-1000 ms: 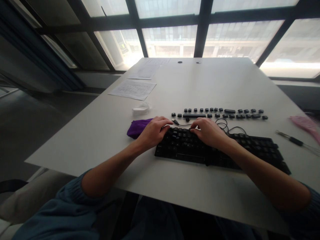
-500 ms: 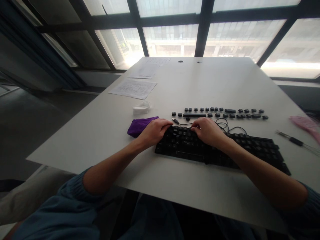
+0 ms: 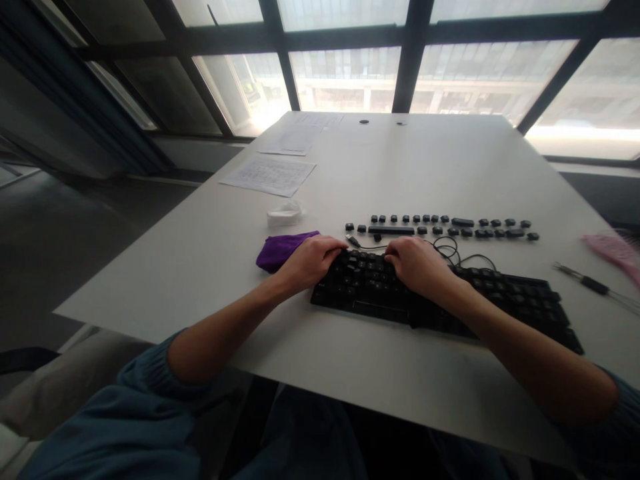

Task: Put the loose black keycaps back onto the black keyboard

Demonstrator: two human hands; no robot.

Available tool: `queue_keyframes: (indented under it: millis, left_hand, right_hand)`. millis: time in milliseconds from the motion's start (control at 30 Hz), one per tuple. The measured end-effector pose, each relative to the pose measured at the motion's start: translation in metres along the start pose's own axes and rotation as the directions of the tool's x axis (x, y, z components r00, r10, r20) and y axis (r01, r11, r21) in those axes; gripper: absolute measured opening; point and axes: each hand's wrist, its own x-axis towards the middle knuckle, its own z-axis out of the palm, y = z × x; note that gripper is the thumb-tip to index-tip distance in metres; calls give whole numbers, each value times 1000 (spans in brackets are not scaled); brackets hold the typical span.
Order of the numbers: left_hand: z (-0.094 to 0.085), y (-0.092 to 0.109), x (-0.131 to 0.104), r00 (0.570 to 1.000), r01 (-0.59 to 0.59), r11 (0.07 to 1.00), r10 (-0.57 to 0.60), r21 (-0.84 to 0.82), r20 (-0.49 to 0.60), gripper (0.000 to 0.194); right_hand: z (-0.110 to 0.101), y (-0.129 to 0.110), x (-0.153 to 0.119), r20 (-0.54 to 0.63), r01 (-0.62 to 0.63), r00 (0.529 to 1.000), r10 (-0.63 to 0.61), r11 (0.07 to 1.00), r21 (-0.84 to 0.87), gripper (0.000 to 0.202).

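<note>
A black keyboard [image 3: 373, 288] lies slightly slanted on the white table [image 3: 210, 227], with a bare strip where the space bar sits. At its far left corner is my left hand [image 3: 316, 257], closed on the edge with thumb and fingers together. My right hand [image 3: 417, 263] is at the far edge, left of the middle, fingers bent and thumb on the near side. It grips the keyboard there; whether a single key is between the fingertips is hidden. Loose black keycaps lie in two rows behind, including a long space bar [image 3: 391, 231].
A purple cloth [image 3: 283, 251] touches the left wrist's side, with a white crumpled packet [image 3: 285, 213] behind it. A black USB cable [image 3: 447, 248] coils behind the keyboard. To the right lie a keycap puller [image 3: 594, 285] and a pink item [image 3: 613, 250]. Papers [image 3: 270, 175] are far left.
Both hands stay at the same spots on the keyboard. The whole view has shifted very slightly; nothing else visibly differs.
</note>
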Motion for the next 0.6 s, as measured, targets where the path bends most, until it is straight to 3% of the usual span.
queue_keyframes:
  millis: [233, 600]
  left_hand:
    - [0, 1, 0, 1000, 4, 1000, -4, 7, 1, 26]
    - [1, -3, 2, 1000, 13, 1000, -13, 12, -2, 25]
  right_hand:
    - [0, -2, -2, 13, 3, 1000, -2, 997, -72, 15]
    - [0, -2, 6, 43, -74, 996, 75, 997, -38, 6]
